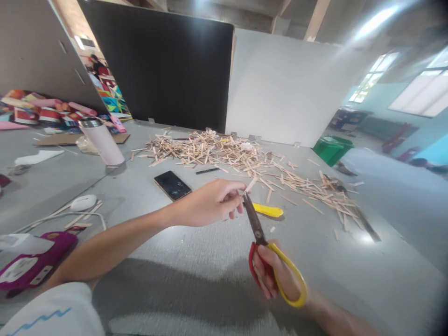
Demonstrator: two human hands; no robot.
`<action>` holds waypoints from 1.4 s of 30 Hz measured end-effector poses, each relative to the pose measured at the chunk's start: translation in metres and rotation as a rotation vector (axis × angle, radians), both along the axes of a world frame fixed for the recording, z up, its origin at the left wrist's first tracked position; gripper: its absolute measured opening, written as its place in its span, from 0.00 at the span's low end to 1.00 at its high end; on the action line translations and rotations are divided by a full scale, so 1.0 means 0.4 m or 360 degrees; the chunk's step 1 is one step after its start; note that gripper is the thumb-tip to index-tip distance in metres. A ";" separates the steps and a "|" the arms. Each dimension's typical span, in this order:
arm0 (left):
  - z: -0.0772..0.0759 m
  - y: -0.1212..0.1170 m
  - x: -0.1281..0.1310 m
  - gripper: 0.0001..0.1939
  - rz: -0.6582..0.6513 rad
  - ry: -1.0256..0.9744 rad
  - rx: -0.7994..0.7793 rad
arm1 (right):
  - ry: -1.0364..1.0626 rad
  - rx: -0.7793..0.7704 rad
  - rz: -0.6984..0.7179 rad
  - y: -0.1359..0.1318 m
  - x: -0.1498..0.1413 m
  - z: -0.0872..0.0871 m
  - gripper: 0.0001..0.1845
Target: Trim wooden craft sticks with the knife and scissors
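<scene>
Between the thumb and fingers of my left hand (217, 201) is a short flat wooden stick (250, 185), pointing up and to the right. My right hand (275, 270) is wrapped round the handles of a pair of scissors (258, 228), one red and one yellow. The scissor tips reach up to the stick beside my left fingertips; whether the blades touch it I cannot tell. Just behind the blades lies a yellow utility knife (268, 210) on the grey table (196, 247). A large heap of wooden sticks (206, 151) spreads across the back.
A black phone (172, 185) and a black pen (207, 171) lie beyond my left hand. Left of them are a pink bottle (102, 142), a white charger (83, 202) and a purple power strip (38, 261). Black and white boards (276, 88) stand behind the heap.
</scene>
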State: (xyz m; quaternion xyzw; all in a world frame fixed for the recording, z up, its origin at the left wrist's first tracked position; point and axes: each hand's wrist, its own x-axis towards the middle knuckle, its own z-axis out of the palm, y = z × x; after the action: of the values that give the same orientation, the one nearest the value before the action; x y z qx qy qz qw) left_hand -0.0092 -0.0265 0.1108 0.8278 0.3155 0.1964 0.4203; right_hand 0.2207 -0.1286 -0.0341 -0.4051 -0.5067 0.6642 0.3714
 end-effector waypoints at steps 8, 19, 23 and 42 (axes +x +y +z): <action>-0.009 -0.005 0.001 0.14 -0.0005 0.0000 0.0078 | -0.0032 -0.0041 -0.0015 -0.002 0.000 -0.004 0.35; -0.045 0.001 0.006 0.09 0.0101 0.0073 0.0461 | -0.0054 -0.0015 -0.0031 0.006 0.004 -0.012 0.35; -0.056 0.009 0.007 0.08 0.0205 0.0107 0.0601 | -0.0063 -0.0032 -0.0018 0.006 0.006 -0.013 0.36; -0.066 0.011 0.006 0.06 0.0111 -0.0073 0.0420 | -0.0064 -0.0066 -0.0051 0.003 -0.003 0.009 0.38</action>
State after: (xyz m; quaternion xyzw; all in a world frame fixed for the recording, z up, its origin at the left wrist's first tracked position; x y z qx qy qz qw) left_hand -0.0066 -0.0222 0.0846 0.8597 0.3059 0.2695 0.3077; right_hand 0.2196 -0.1273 -0.0305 -0.4341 -0.4937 0.6602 0.3633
